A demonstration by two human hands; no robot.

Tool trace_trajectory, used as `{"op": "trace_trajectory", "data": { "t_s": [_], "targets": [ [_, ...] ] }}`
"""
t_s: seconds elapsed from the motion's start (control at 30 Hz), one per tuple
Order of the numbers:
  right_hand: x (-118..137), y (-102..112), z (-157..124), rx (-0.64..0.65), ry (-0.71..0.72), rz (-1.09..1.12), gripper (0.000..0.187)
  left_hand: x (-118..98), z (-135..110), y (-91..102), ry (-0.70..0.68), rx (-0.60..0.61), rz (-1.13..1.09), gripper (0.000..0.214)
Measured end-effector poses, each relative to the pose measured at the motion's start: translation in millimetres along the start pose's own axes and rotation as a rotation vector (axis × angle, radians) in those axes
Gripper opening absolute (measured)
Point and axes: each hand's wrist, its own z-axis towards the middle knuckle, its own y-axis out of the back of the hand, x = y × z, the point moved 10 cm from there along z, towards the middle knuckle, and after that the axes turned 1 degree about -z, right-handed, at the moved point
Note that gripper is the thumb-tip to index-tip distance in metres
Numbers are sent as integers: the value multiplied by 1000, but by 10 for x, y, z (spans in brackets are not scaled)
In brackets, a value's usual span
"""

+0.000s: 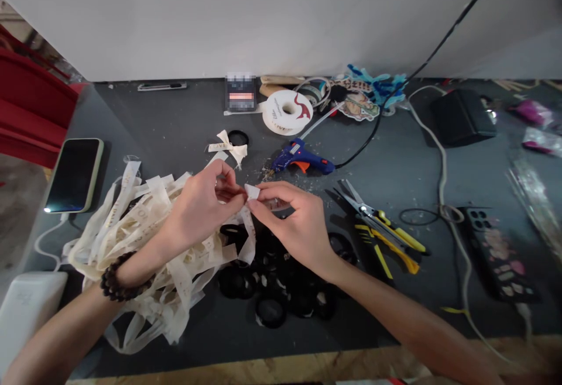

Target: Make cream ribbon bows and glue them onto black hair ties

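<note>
Both hands meet over the middle of the table, pinching one strip of white printed ribbon (248, 236). My left hand (204, 198) grips it between thumb and fingers; my right hand (296, 218) holds the short end from the other side. One tail of the strip hangs down below the fingertips. Under my left forearm lies a heap of cream ribbon strips (144, 215). Beneath my right hand is a pile of black hair ties (270, 310), partly hidden. A hair tie with a ribbon bow (235, 148) rests just beyond my hands.
A blue glue gun (302, 157) with a black cable lies beyond my right hand. Behind it stands a ribbon spool (287, 113). Scissors and yellow-handled cutters (381, 227) lie to the right. Phones (74, 174) and a power bank (33, 303) are at the left; another phone (498, 253) is right.
</note>
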Motion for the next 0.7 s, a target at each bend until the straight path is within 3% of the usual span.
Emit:
{"op": "trace_trajectory", "data": {
  "t_s": [0.17,0.33,0.47,0.7],
  "targets": [
    [-131,-14,40,35,-112,68,14,-13,-8,7,12,10,-114,33],
    [-228,-30,51,47,-185,115,15,13,-8,-100,37,133,-302,33],
    [-265,-77,39,90,-210,130,19,33,-1,-113,29,155,-271,30],
    [-136,-59,47,116,-95,-5,18,26,-7,-56,33,109,-214,27]
  ]
}}
